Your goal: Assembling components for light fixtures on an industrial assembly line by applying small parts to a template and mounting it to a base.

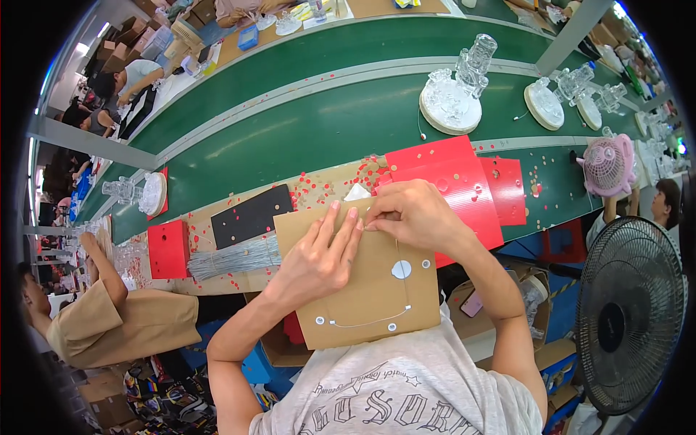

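Cardboard panel (362, 290): we hold this brown sheet tilted up against our chest, below the green conveyor belt (304, 130); it has small round holes, a white round sticker and a thin wire (373, 319) strung between holes along its lower part.
Left hand (319, 257): our fingers lie spread and flat on the panel's upper half, with the fingertips at its top edge.
Right hand (417, 214): curled at the panel's top edge, thumb and forefinger pinched together beside the left fingertips; we cannot tell what sits between them.
Wire bundle (232, 259): a sheaf of thin grey wires lies left of the panel, just below a black sheet (250, 215).
Red box (168, 249): a small red box stands left of the wire bundle; we cannot see into it.
Red sheets (457, 181): punched red corrugated sheets lie stacked just above and right of the panel, with red dots scattered about.
Cardboard boxes (507, 304): open cartons sit right of the panel under our right forearm; one holds a pink flat object, the rest is unclear.
Belt load: clear plastic figures on round white bases (451, 101) ride the belt well above the panel.
Fans: a pink small fan (607, 165) and a black floor fan (629, 312) stand far right of the panel.
Neighbour: a person in a tan shirt (109, 326) works to the left of the panel.
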`<state>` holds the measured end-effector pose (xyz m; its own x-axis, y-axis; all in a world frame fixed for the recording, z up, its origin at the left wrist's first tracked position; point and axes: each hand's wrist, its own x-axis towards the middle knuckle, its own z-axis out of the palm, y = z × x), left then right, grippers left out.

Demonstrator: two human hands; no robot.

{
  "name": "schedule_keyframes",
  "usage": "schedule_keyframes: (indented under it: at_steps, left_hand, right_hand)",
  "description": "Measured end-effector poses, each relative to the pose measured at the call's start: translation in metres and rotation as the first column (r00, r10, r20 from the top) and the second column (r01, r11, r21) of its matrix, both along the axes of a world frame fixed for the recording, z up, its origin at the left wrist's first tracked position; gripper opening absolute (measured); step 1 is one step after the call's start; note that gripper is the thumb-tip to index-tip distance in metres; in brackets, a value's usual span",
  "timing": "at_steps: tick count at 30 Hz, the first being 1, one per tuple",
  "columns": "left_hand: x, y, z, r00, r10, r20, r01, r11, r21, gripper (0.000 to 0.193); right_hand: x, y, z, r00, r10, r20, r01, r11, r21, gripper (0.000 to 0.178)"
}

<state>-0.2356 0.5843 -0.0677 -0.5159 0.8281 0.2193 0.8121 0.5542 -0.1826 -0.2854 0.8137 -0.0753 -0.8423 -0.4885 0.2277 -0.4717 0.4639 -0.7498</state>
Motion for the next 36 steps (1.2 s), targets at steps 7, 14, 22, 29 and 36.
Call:
schedule_keyframes:
  at_steps: [7, 14, 22, 29, 36]
  left_hand:
    - [0.011, 0.014, 0.003, 0.977, 0.177, 0.115, -0.193, 0.971, 0.143, 0.048]
    - [0.010, 0.020, -0.007, 0.963, 0.198, 0.181, -0.247, 0.917, 0.314, 0.047]
    - [0.014, 0.017, -0.014, 0.970, 0.207, 0.130, -0.241, 0.902, 0.359, 0.042]
    - [0.010, 0.018, -0.007, 0.960, 0.231, 0.156, -0.270, 0.906, 0.327, 0.040]
    - [-0.023, -0.019, 0.003, 0.517, -0.179, 0.837, -0.808, 0.222, 0.546, 0.028]
  right_hand:
    - [-0.014, 0.034, 0.006, 0.956, -0.053, 0.289, 0.084, 0.992, -0.097, 0.017]
    - [0.030, 0.011, -0.012, 0.969, -0.092, -0.228, 0.061, 0.988, -0.142, 0.028]
    - [0.041, 0.000, -0.030, 0.815, -0.095, -0.572, 0.127, 0.992, 0.016, 0.029]
    - [0.034, 0.001, -0.018, 0.874, -0.017, -0.485, 0.120, 0.976, 0.181, 0.035]
    - [0.045, 0.046, -0.086, 0.945, -0.222, 0.239, 0.253, 0.961, -0.110, 0.045]
